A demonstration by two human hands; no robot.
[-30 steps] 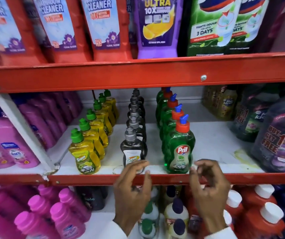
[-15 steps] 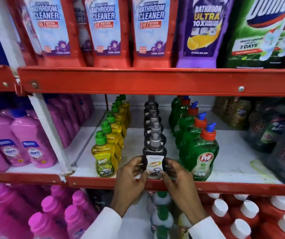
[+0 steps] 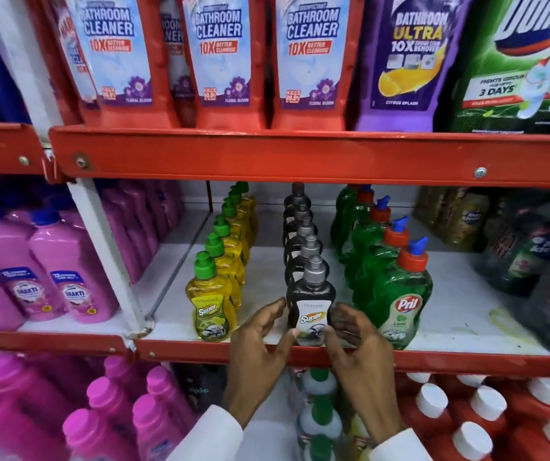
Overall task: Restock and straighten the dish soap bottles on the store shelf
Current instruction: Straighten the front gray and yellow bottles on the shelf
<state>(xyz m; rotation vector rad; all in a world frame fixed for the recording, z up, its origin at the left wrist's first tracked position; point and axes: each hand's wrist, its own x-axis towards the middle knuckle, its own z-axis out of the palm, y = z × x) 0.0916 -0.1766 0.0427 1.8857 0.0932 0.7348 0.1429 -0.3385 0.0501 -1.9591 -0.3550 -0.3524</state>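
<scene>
Hands at the front lip of the red-edged middle shelf, both on the leading black Patanjali Super dish soap bottle. Left hand comes up from below the lip, fingers spread and loosely curved along the bottle's left side, thumb tip at the lower left corner of its white label. Right hand mirrors it, fingers curled against the bottle's right side, thumb at the label's lower right corner. Grip is light, a two-sided cradle, neither hand clenched. Bottle stands upright at the shelf's front edge, label facing out, grey cap above the fingers. Behind it, beyond the fingertips, a single-file row of black bottles runs toward the back. Just left of the left fingers stands the front yellow Super bottle with green cap, heading its own row. Just right of the right fingers stands the green Pril bottle, red cap with blue tip, heading a third row. White sleeve cuffs show at both wrists. Above the fingers, on the upper shelf, red bathroom cleaner pouches. Below the hands, white-capped red bottles and pink bottles.
</scene>
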